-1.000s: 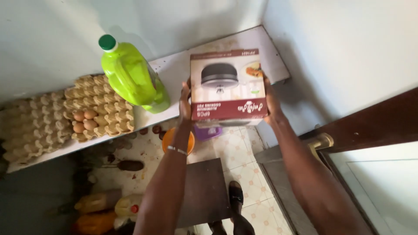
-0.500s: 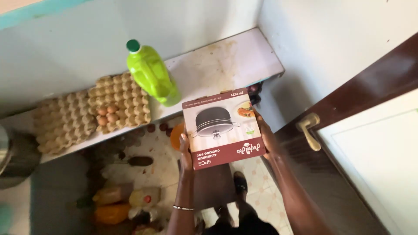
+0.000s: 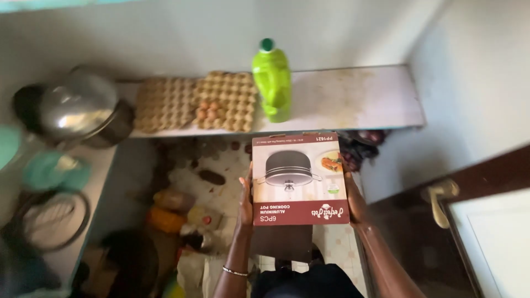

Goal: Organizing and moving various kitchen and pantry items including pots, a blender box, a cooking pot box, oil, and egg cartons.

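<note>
I hold a cardboard box (image 3: 299,179) with a picture of a cooking pot on it, dark red along its near edge, flat in front of me above the floor. My left hand (image 3: 244,201) grips its left side and my right hand (image 3: 354,200) grips its right side. Beyond the box, a stone shelf (image 3: 353,102) carries a bright green plastic bottle (image 3: 272,87) with a green cap, standing upright, and two egg trays (image 3: 199,103) with a few eggs in the right one.
A metal pot with a lid (image 3: 83,107) sits at the shelf's left end. Bags and bottles (image 3: 174,209) lie on the tiled floor below. A dark wooden door with a lever handle (image 3: 439,201) stands at right. Round items (image 3: 52,212) rest on a left counter.
The box has come down and toward me, away from the shelf. My view has swung left, bringing the metal pot and left counter into sight.
</note>
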